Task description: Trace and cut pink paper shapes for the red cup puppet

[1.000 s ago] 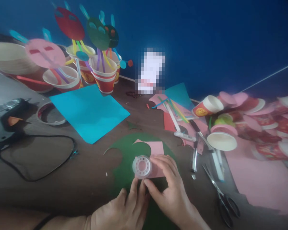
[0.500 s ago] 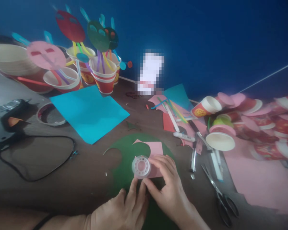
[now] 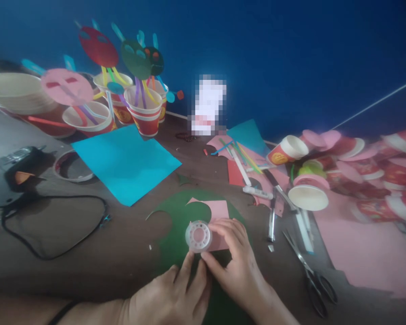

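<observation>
A round clear plastic spool [image 3: 198, 236] with a ring of holes lies flat on a cut piece of pink paper [image 3: 219, 211]. Beneath the pink piece is a larger green paper [image 3: 176, 203] with rounded cut-outs. My right hand [image 3: 238, 259] holds the spool from its right side, index finger along the upper right edge and thumb at the bottom. From below, my left hand [image 3: 174, 293] reaches in with fingers stretched out and apart, a fingertip at the spool's lower edge. The thumb of the left hand is mostly hidden.
Scissors [image 3: 309, 273], a marker [image 3: 257, 192] and a cutter [image 3: 272, 221] lie to the right, near pink paper [image 3: 362, 257] and tipped paper cups [image 3: 307, 197]. A glue gun [image 3: 11, 176] with its cord, a tape roll [image 3: 59, 167] and blue paper [image 3: 128, 164] are left. Cups with paper figures [image 3: 145, 115] stand behind.
The view has shifted slightly. Both hands stay around the spool, which lies in nearly the same place on the pink paper.
</observation>
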The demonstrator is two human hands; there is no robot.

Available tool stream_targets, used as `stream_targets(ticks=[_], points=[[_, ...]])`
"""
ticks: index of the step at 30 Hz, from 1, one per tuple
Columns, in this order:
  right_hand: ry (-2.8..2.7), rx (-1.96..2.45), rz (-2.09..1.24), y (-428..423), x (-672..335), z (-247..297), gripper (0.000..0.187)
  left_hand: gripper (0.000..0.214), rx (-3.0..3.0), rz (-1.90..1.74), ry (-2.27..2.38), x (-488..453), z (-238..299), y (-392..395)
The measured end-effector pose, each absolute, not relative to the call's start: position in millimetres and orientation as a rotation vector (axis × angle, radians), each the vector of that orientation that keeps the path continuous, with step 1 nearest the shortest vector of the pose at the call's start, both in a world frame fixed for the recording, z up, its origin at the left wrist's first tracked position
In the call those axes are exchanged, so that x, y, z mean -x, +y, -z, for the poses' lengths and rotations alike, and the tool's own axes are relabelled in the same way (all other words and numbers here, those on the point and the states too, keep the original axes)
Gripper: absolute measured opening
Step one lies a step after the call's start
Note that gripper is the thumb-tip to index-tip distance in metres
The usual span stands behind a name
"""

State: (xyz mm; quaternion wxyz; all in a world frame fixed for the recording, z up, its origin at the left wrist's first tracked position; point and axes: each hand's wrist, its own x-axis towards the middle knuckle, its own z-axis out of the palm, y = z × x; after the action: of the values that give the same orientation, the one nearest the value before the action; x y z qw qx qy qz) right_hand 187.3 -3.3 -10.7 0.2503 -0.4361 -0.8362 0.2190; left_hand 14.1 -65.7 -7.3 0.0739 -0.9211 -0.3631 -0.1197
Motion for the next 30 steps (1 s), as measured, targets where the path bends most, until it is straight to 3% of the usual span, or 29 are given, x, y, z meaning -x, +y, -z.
stream_targets(ticks=[7, 12, 18, 20, 30], points=[[-2.257, 1.209, -0.644, -4.1, -188.4, 8.6, 0.042, 0.023, 2.963, 0.198, -1.152, -10.1, -12.0, -52.7], [-2.268, 1.184, -0.667, -2.9, -188.8, 7.2, 0.042, 0.020, 2.971, 0.452, -1.175, -4.1, -20.0, -40.2], [-2.210, 1.179, -0.660, -4.6, -187.6, 8.4, 0.044, 0.062, 2.911, 0.505, -1.608, 7.7, -16.5, -6.4], [-2.190, 1.170, -0.689, -4.8, -187.1, 7.7, 0.045, 0.067, 2.949, 0.505, -1.626, 9.2, -11.3, -0.4], [-2.171, 1.181, -0.728, -4.5, -188.0, 4.2, 0.046, 0.051, 2.991, 0.546, -1.593, 9.2, -5.9, 1.8]])
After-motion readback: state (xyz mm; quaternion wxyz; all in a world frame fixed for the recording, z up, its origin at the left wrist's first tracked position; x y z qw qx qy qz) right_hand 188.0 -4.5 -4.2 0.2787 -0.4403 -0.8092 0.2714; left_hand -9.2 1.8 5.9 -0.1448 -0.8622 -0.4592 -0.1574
